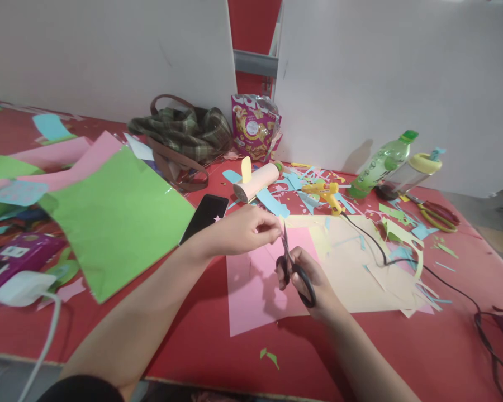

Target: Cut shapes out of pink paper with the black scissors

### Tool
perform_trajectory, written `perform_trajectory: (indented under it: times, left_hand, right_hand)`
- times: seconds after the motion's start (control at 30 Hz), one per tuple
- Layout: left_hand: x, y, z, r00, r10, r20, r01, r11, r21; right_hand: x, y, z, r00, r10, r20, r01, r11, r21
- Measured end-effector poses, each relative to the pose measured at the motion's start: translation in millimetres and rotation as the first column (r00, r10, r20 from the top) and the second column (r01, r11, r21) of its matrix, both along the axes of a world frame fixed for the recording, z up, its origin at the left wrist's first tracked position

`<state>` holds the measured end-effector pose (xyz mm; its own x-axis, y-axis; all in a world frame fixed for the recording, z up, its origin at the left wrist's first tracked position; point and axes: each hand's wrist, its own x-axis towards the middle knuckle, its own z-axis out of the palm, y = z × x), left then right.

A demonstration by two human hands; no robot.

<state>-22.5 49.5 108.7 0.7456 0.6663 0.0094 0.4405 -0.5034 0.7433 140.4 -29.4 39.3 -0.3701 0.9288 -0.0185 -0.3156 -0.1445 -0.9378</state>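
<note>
My right hand [312, 282] grips black-handled scissors [285, 251], whose blades point up and away from me. Close to the blade tips, my left hand [260, 226] pinches its fingers together; a tiny pinkish bit may be between them, too small to make out. Both hands are above a pink paper sheet [243, 304], which lies beside a cream paper sheet [352, 285]. Just beyond my left hand rests a pale paper tube [262, 181] with a yellow tab and blue wing-like pieces. A phone [205, 215] lies left of the tube, partly behind my left forearm.
A large green sheet [121, 218] covers the left side. Behind stand a plaid bag [184, 131] and a snack bag [255, 128]. To the right are a yellow glue gun [324, 192] with its cord, a green bottle [383, 164], a clear cup [413, 173] and more scissors [438, 215], among paper scraps.
</note>
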Motion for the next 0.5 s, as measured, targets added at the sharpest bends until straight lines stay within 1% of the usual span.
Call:
perform_trajectory:
  times: [0.3,0.5]
  left_hand:
    - [0.7,0.8,-2.2,1.0,-0.017,-0.024,0.018,1.0,0.013]
    - [1.4,1.1,-1.7,1.0,-0.008,-0.007,0.008,1.0,0.003]
  right_hand:
    - [0.5,1.1,-5.6,1.0,0.001,-0.006,-0.001,1.0,0.003]
    - [0.4,0.8,-4.9,1.0,0.006,-0.018,-0.006,1.0,0.006]
